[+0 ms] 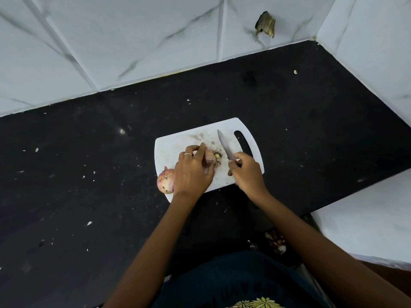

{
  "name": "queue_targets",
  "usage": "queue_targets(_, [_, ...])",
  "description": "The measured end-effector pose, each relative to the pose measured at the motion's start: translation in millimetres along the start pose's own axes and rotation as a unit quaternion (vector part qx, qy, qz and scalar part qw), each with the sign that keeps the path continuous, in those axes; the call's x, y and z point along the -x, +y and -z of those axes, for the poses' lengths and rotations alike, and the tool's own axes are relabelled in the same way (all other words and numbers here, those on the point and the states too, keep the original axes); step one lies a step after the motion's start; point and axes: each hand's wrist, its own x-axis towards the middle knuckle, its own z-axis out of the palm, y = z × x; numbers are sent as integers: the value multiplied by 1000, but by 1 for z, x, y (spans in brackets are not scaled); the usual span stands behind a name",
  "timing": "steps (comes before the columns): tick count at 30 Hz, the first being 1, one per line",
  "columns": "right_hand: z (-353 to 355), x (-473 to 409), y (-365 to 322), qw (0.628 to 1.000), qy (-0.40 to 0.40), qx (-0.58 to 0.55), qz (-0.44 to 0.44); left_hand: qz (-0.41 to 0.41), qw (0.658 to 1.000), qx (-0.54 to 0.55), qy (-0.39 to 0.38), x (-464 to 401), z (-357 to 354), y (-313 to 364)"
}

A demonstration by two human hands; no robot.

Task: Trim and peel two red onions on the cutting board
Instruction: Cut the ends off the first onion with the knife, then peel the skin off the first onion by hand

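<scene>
A white cutting board [175, 143] lies on the black counter. My left hand [192, 171] grips a red onion [210, 157] in the middle of the board, and the hand hides most of that onion. A cut-off root piece [218, 156] lies just right of the onion. My right hand [246, 172] holds a knife [224, 144] by its handle, with the blade pointing up and away over the board, right of the onion. A second red onion [165, 181], still in its skin, sits at the board's near left corner.
The black counter [89, 163] carries scattered small white scraps. White marble-look tiles [133, 41] line the back and right walls, and one back tile has a broken hole [265, 24]. Onion skins [275, 241] lie below the counter's front edge at the right.
</scene>
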Motion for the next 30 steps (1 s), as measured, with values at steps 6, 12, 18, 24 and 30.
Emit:
queue_targets(6, [0,-7,-3,993,-48,-89,-65,49,999,4,-13,-10,0,-4])
queue_targets(12, [2,-20,-17,956,-109,-217,-164,64,997,32,-1,-17,6,-5])
queue_targets(18, [2,-28,-27,938,-139,-265,-177,67,993,92,5,-15,4,-5])
queue_targets(24, [5,-35,-31,923,-145,-310,-178,85,968,234,-1,-12,12,-9])
queue_targets(30, [3,-35,-24,970,-15,-217,-112,100,956,277,3,-13,21,-6])
